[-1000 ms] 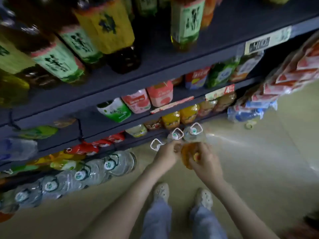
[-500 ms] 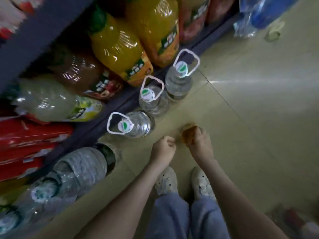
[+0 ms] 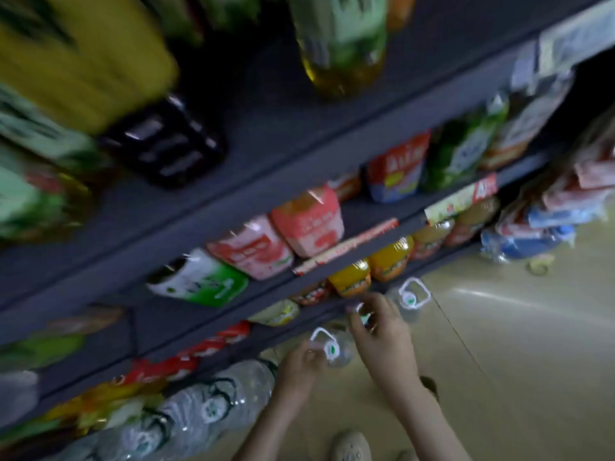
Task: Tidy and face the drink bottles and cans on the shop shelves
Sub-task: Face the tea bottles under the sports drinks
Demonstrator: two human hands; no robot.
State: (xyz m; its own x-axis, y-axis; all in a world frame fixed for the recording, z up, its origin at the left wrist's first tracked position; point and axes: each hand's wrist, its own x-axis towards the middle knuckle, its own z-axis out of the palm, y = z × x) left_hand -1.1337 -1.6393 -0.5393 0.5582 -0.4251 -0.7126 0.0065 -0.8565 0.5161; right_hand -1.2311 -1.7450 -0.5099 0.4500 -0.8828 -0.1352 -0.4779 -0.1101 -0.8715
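The left hand (image 3: 301, 364) is curled at the white carry handle (image 3: 320, 337) of a clear water jug (image 3: 336, 352) standing on the floor (image 3: 519, 361); the fingers appear closed on the handle, though motion blur prevents certainty. The jug has a white cap with a green mark.

The right hand (image 3: 379, 331) reaches forward over the top of a second jug (image 3: 364, 316), just beyond the first. Its fingers are bent around the cap area (whether they actually grip it cannot be told). A third jug (image 3: 411, 299), further right of that hand, stands untouched with its white handle upright.

All three jugs stand in a row against the foot of the dark shelf unit (image 3: 299, 151). Just above the right hand, orange juice bottles (image 3: 369, 271) sit on the lowest shelf. Left of the left hand, large clear water bottles (image 3: 213, 404) lie in wrapped packs. Higher shelves hold red, pink and green labelled bottles, all blurred.
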